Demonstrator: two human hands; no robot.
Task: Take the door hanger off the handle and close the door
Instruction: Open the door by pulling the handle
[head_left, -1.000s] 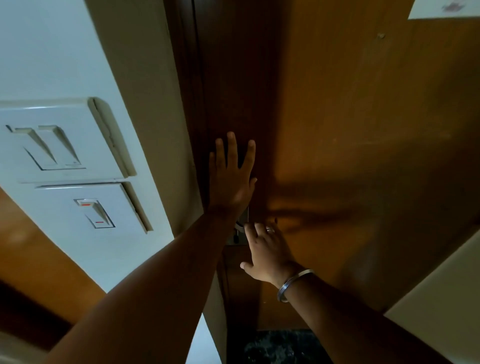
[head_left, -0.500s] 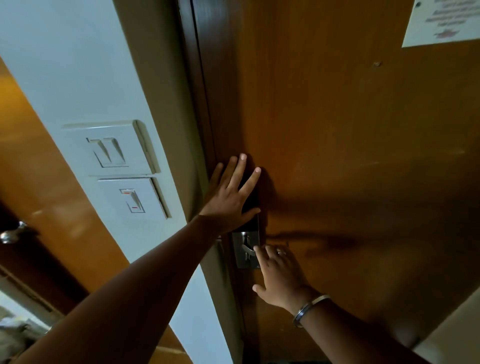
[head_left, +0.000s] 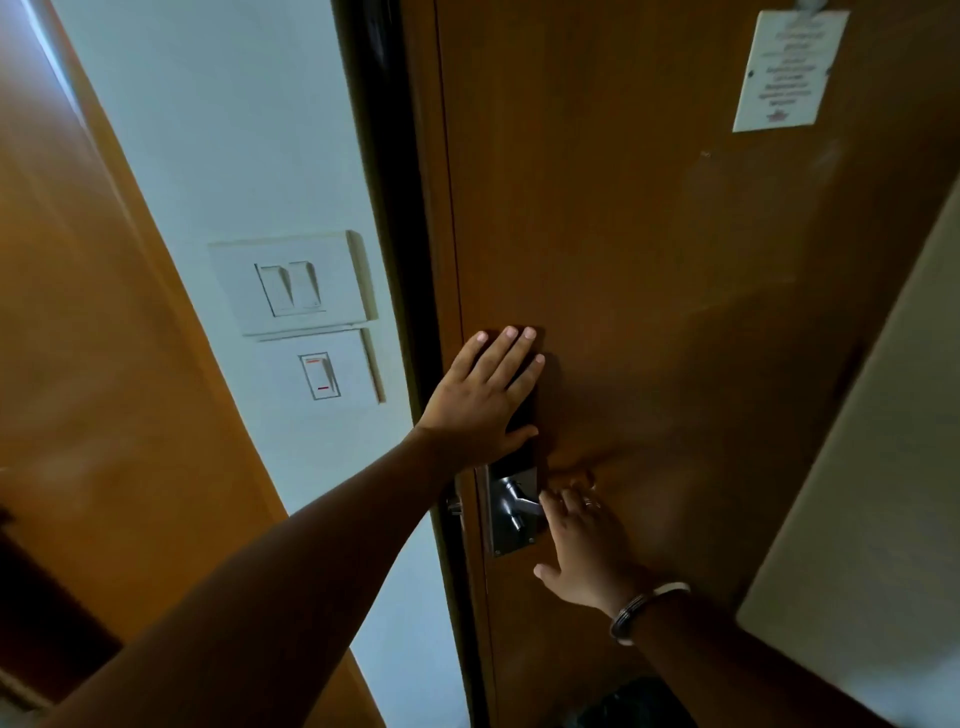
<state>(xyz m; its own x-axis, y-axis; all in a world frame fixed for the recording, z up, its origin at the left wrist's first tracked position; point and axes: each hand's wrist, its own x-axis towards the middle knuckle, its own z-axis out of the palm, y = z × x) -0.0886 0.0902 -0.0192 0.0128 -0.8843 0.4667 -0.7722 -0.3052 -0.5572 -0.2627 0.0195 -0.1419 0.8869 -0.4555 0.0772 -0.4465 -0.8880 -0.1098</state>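
A brown wooden door (head_left: 649, 260) fills the middle and right of the view, its edge against the dark frame (head_left: 384, 208). My left hand (head_left: 485, 395) lies flat on the door just above the lock, fingers spread. Below it sits a metal lock plate with a lever handle (head_left: 514, 509). My right hand (head_left: 584, 545) rests over the handle's free end, fingers loosely curled on it, a ring and a metal bangle showing. No door hanger is visible on the handle or in either hand.
A white wall strip (head_left: 218, 130) left of the frame carries a double switch (head_left: 291, 286) and a single switch (head_left: 321, 376). Another wooden panel (head_left: 104, 364) stands at far left. A printed notice (head_left: 784, 73) is fixed high on the door. A pale wall (head_left: 872, 519) closes the right side.
The view has pulled back and shifted, so the switches and lock plate look smaller and farther right. My left hand stays pressed on the door; my right hand stays at the handle.
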